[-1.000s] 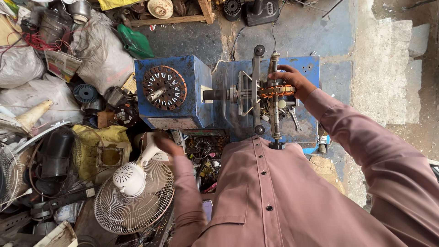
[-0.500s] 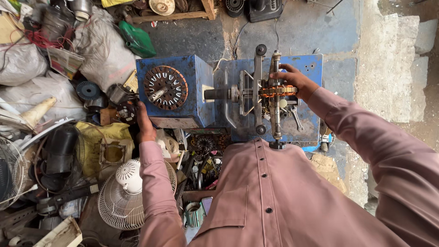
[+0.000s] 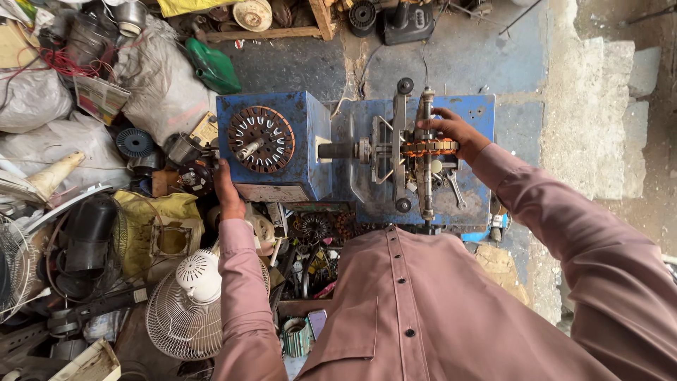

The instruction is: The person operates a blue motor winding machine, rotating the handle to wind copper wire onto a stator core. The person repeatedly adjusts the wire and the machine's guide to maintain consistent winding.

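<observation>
Since half a second ago the left hand (image 3: 227,192) has stayed at the lower left corner of the blue box (image 3: 273,144), while the view has barely shifted. Its fingers press against the box's edge, curled, though whether they clasp anything I cannot tell. Off to the far side, the right hand (image 3: 451,131) is closed over the copper coil (image 3: 429,147) clamped in the winder frame (image 3: 409,152). Judging by this, a steady, even hold on the coil and a braced left hand matter most, with fingers kept off the shaft (image 3: 337,150).
</observation>
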Available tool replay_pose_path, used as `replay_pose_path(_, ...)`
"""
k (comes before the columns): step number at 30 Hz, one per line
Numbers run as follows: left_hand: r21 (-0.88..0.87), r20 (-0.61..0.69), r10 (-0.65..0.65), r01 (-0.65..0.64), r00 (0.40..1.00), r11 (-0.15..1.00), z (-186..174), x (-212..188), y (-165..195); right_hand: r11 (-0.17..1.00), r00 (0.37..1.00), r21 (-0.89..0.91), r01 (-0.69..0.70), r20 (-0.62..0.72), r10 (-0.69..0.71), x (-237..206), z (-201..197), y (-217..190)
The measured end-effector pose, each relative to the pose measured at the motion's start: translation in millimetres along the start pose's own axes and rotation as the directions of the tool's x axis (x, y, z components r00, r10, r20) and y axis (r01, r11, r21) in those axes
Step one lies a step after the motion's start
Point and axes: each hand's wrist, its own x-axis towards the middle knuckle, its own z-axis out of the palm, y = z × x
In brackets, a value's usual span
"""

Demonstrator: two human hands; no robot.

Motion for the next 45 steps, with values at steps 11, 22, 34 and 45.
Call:
replay_pose_path(11,-0.005,-0.031,0.04,-0.04,0.999,0.999,-8,5,-15,0.999,1.0,-0.036,0.001,-0.02,-0.002,-1,-4,1)
replay_pose_path(22,-0.034,0.006,0.033,-0.032,0.999,0.999,-7,2,-11,1.0,0.999,0.008,0.0,-0.034,0.0,5,-9,7)
replay_pose_path(34,-0.019,-0.019,0.065,-0.066,0.998,0.998,-9,5,-15,0.998,1.0,0.064,-0.014,0.017,0.013,1,-5,6)
replay_pose_path(45,-0.079,0.054,0.044,-0.039,0.998,0.996,-9,3,-14,1.0,1.0,0.018,0.003,-0.024,-0.002,2,-3,2)
